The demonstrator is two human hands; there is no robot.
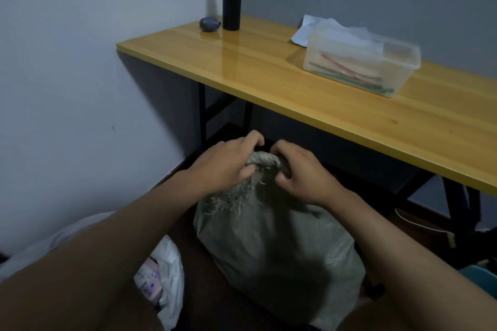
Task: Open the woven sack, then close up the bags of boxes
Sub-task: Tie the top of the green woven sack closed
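Woven sack (271,244) standing on the floor in front of the wooden table (269,83), its frayed mouth bunched shut at the top. Left hand (226,166) and right hand (301,172) both pinch the gathered neck with curled fingers, apparently working at its closure. Judged stage: step 1 of 2, the sack not yet open. A white plastic bag (166,274) holding a box lies just beside the sack, still unclosed.

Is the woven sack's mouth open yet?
Not yet: the woven sack has its neck bunched shut, frayed threads hanging, with left hand and right hand gripping it.
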